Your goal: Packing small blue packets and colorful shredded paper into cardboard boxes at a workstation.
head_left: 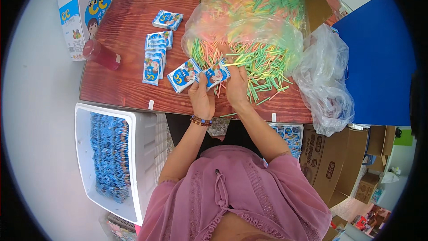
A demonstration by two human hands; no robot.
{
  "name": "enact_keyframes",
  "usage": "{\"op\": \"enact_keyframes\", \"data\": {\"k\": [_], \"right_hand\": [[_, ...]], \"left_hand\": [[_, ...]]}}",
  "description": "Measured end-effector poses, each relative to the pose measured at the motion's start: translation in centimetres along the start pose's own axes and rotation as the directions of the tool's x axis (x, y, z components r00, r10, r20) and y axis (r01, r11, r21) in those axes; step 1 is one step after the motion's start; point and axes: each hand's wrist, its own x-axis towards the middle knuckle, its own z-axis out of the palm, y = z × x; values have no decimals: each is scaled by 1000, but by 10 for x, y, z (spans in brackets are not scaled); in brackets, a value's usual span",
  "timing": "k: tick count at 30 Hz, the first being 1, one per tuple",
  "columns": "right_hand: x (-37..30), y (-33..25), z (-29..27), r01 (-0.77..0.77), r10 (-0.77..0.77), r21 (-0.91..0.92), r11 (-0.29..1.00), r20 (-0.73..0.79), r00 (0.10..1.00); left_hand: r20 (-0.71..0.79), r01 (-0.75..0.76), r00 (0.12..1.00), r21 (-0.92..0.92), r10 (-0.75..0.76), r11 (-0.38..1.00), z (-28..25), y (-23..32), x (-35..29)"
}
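Observation:
My left hand [202, 99], with beaded bracelets at its wrist, pinches small blue and white packets. One packet [183, 76] sticks out to its left and another packet [216, 76] lies between my two hands. My right hand [236, 87] is closed at the edge of a heap of thin coloured sticks [263, 64], with a thin yellow-green stick [233, 64] at its fingertips. Its finger pads are partly hidden. The heap spills from a clear plastic bag [249, 27]. Left of my hands lies an overlapping row of packets [154, 60], with a stack of packets [167, 19] beyond it.
A pink-red jar [101, 55] and printed cartons [89, 13] are at the table's left. A white foam box [136, 151] full of blue packets stands lower left. At right are crumpled plastic [325, 80], a blue panel [379, 62] and cardboard boxes [330, 165].

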Motion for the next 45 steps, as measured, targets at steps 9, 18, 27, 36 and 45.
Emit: {"op": "enact_keyframes", "data": {"k": [9,18,27,36,45], "right_hand": [[10,9,3,4,-6,41,999,56,998],[13,-10,9,-192,134,375,907,174,976],[41,25,-19,-33,79,-199,979,228,970],[35,5,-71,-130,132,-46,990,56,990],[-28,-6,-74,189,291,-964,185,238,927]], "left_hand": [[-11,-54,999,-39,53,998,6,-3,6],[9,-55,998,-89,56,994,1,-5,18],[31,19,999,-70,-17,997,10,-10,33],[148,81,987,-156,-58,984,1,-8,51],[120,45,992,-171,-25,984,-4,3,37]]}}
